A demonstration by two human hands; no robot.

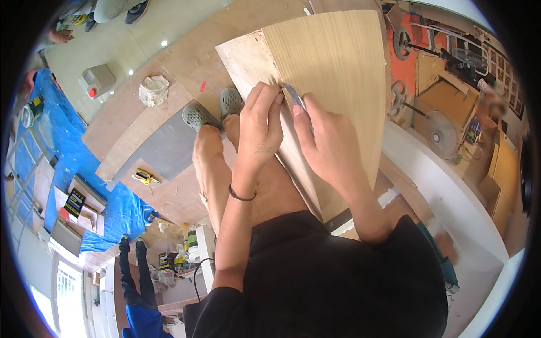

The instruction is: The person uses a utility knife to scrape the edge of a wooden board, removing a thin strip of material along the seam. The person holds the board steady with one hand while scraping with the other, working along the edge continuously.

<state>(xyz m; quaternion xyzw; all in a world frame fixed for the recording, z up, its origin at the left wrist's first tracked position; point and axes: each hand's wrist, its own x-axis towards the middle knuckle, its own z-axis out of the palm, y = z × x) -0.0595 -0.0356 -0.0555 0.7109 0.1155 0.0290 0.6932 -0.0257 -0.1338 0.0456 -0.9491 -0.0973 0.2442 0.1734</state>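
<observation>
A light wood-grain panel (332, 67) leans against my legs, its paler edge face (248, 59) turned to the left. In my right hand (332, 135), a utility knife (294, 96) is gripped, its grey body angled up toward the panel's corner line. My left hand (262, 121) is closed in a pinch beside the knife tip, at that same corner line. Whatever its fingertips hold is too small to make out. The two hands are close together but apart.
Yellow-handled pliers (145, 176), a crumpled white bundle (154, 91) and a jug with a red cap (98, 80) lie to the left. Blue sheeting (70, 124) covers floor there. Fans (440, 135) stand right. Other people (138, 276) are at lower left and top left.
</observation>
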